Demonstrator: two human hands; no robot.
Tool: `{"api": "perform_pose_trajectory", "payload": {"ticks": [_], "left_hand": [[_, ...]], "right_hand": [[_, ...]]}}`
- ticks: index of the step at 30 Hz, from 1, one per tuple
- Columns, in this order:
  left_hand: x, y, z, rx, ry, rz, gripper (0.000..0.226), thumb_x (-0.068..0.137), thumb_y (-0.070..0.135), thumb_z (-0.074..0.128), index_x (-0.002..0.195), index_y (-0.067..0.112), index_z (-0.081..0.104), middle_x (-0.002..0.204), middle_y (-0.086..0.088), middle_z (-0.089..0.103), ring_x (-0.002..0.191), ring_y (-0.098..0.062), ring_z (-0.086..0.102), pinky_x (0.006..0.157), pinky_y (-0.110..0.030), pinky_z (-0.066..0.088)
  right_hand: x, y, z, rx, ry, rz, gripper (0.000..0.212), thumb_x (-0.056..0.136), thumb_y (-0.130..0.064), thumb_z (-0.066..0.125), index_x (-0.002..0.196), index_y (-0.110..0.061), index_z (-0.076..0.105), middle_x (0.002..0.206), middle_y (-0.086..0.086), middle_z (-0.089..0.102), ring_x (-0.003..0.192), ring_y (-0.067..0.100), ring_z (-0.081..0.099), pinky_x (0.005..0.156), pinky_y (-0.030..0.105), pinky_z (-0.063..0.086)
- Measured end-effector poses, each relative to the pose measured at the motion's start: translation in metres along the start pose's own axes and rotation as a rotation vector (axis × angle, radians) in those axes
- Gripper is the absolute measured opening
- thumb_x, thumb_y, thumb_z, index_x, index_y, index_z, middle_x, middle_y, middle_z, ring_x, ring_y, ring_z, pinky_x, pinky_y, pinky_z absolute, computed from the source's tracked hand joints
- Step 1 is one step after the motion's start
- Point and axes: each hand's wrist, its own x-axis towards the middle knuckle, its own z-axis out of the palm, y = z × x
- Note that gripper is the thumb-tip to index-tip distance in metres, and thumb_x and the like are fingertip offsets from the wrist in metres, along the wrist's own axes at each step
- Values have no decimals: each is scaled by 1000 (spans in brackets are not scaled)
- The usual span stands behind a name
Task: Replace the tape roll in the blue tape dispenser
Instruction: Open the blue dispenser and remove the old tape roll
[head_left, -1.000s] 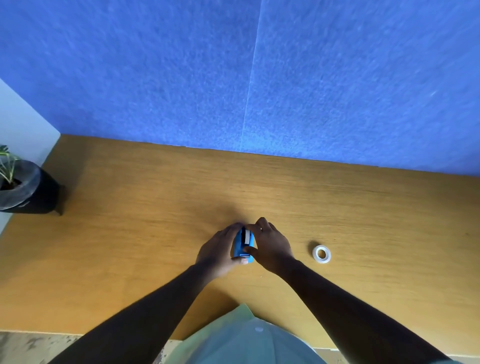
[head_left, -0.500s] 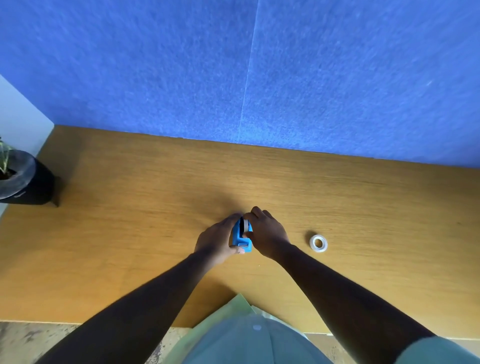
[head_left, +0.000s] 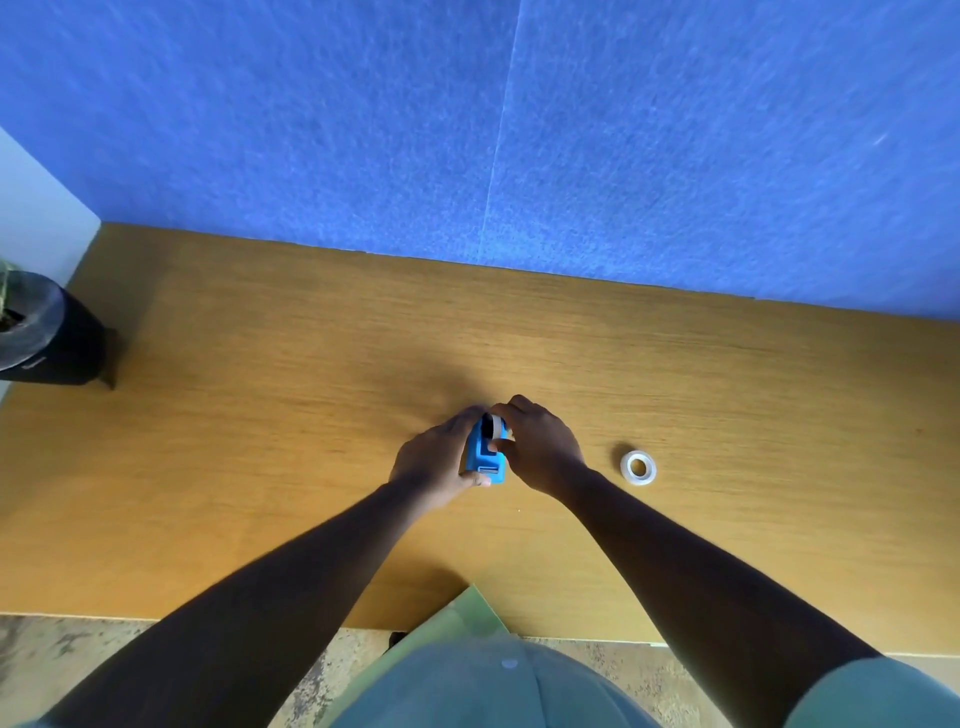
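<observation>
**Both hands on the blue tape dispenser at mid-desk**

Seen from above, a person's two bare arms reach forward over a wooden desk (head_left: 260, 415) and meet at its middle. At the far left edge, well apart from the hands, stands a dark plant pot (head_left: 47, 338). The left hand (head_left: 434, 457) curls round the left side of the blue tape dispenser (head_left: 485, 457), fingers wrapped over its far end and thumb under its near end. The dispenser sits between the two hands, its long axis running away from the person and tilted slightly; its squared near end points back toward the body, and its rounded far end holds a pale tape roll (head_left: 500, 426) seated in the top. The right hand (head_left: 540, 449) comes in from the other side, its fingertips and thumb pinching that roll. Beyond the right hand's knuckles, apart from them, a spare roll of clear tape (head_left: 638, 467) lies flat on the desk. A blue felt wall (head_left: 675, 156) rises behind the desk.

Compared with half a second earlier, the grips look much the same, though more of the pale roll now shows above the blue body.

Both hands hide the sides of the dispenser, so how the roll seats inside cannot be told.
</observation>
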Motion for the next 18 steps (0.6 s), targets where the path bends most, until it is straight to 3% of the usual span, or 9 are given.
{"api": "perform_pose_trajectory", "payload": {"ticks": [14, 18], "left_hand": [[-6, 7, -2, -8, 3, -27, 100, 80, 43, 85, 158, 36, 23, 152, 14, 52, 125, -18, 63, 83, -31, 54], [-7, 11, 1, -44, -43, -49, 114, 80, 39, 86, 165, 28, 11, 171, 13, 23, 152, -16, 35, 104, -35, 50]], "right_hand": [[-19, 0, 9, 95, 59, 8, 48, 97, -28, 72, 142, -22, 57, 125, -4, 62, 106, 15, 66, 81, 33, 61], [-26, 3, 12, 146, 73, 31, 48, 95, -26, 75, 140, -21, 58, 124, -3, 64, 105, 15, 68, 83, 31, 60]]}}
